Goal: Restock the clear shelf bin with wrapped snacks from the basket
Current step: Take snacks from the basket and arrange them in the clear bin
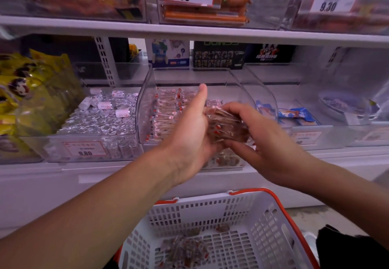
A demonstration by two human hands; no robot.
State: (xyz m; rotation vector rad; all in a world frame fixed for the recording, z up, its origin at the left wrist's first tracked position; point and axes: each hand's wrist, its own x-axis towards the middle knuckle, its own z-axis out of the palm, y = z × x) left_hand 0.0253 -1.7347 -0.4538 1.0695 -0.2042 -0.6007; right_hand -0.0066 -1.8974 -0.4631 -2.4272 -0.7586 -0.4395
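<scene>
Both forearms bare, no sleeves; left hand, right hand ungloved.

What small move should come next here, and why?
Probably carry the stack of wrapped snacks forward over the clear bin and lay it down: both the left hand and right hand hold it just in front of the bin's opening, above the basket.

A single wide-angle view from a camera worn on the person's head, facing forward and slightly down at store shelving close ahead. The clear shelf bin sits near the centre, at arm's reach. Both forearms extend in from the lower corners. The white basket lies directly below, along the bottom edge. Straight shelf edges bow slightly toward the sides.
</scene>
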